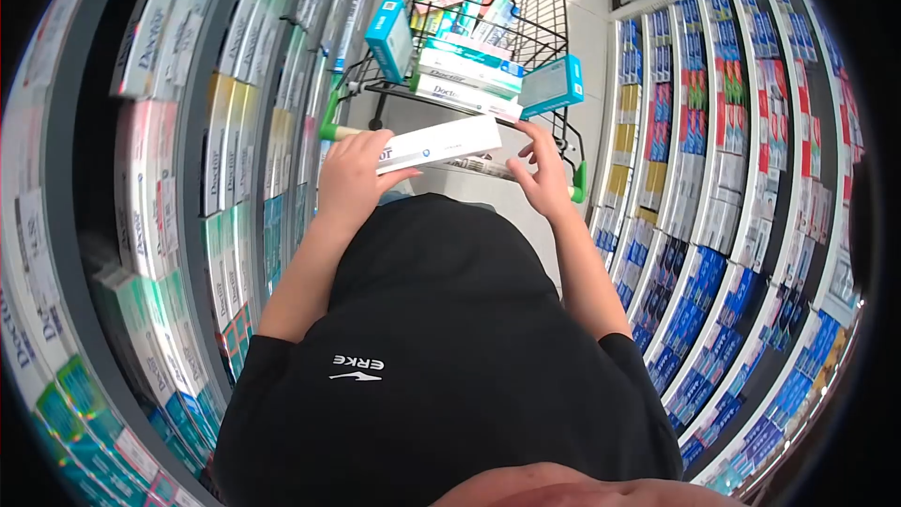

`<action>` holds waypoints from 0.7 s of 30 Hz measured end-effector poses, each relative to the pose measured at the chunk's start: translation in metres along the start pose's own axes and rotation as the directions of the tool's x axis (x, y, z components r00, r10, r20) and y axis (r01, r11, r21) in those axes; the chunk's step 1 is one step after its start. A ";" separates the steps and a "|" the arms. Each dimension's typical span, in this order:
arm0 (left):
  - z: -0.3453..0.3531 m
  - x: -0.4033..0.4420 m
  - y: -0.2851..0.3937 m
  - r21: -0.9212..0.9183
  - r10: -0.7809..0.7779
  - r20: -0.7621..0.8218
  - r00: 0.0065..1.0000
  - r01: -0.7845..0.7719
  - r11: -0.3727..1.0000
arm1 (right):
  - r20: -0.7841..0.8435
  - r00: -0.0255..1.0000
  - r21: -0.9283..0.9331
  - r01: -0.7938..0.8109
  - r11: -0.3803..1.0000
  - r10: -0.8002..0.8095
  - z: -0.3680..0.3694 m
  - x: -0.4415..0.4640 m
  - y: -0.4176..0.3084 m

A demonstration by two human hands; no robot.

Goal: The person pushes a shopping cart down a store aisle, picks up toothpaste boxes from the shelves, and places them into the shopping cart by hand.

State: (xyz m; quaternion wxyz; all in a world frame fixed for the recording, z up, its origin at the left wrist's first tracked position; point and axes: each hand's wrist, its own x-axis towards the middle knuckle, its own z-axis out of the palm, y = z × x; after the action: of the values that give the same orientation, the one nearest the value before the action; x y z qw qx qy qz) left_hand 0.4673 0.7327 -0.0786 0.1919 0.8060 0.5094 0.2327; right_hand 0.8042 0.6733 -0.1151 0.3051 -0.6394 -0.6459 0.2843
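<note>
My left hand (355,169) is closed around one end of a long white toothpaste box (450,143), which tilts up to the right above the shopping cart's handle. My right hand (544,169) is apart from that box, its thumb and fingers spread, beside the handle's right part. Just beyond my hands, several toothpaste boxes (469,94) lie stacked in the near part of the shopping cart (488,5). A teal box (387,39) stands at the left of the stack and another teal box (552,86) at its right.
Left of me, tall shelves (192,122) hold rows of toothpaste boxes. On the right, white shelves (690,197) carry many blue, red and gold packages. The cart sits on the light tiled floor (587,28) of the narrow aisle, with more packages inside its basket.
</note>
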 end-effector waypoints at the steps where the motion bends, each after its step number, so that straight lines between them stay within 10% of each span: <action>1: 0.011 0.009 -0.001 -0.009 0.091 0.007 0.996 -0.091 0.996 | 0.039 0.999 0.072 -0.011 0.997 0.008 -0.016 0.003 -0.019; 7: 0.056 0.048 -0.001 -0.079 0.311 0.135 0.941 -0.303 0.950 | 0.285 0.954 -0.322 0.187 0.928 -0.094 -0.032 0.033 -0.028; 10: 0.060 0.057 -0.003 0.028 0.348 -0.093 0.933 -0.347 0.937 | 0.264 0.960 -0.381 0.191 0.905 -0.091 -0.029 0.045 -0.014; 12: 0.067 0.048 -0.016 0.092 0.125 -0.246 0.961 -0.106 0.990 | 0.165 0.986 -0.387 0.075 0.919 -0.011 -0.027 0.056 0.008; 14: 0.074 0.039 -0.041 0.179 0.178 -0.215 0.960 -0.141 0.974 | 0.151 0.988 -0.379 0.020 0.925 0.040 -0.022 0.073 0.031; 16: 0.080 0.027 -0.057 0.304 0.072 0.328 0.942 -0.177 0.936 | 0.040 0.999 -0.371 -0.009 0.928 0.026 -0.010 0.090 0.064; 21: 0.101 0.021 -0.075 0.260 0.241 0.144 0.960 -0.272 0.927 | 0.095 0.990 -0.347 -0.063 0.936 0.102 0.011 0.142 0.098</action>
State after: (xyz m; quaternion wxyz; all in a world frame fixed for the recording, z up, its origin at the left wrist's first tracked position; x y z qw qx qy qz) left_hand 0.4777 0.7751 -0.1989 0.0727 0.8960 0.4158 0.1378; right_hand 0.8598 0.8174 -0.1922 0.1403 -0.6923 -0.6743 0.2154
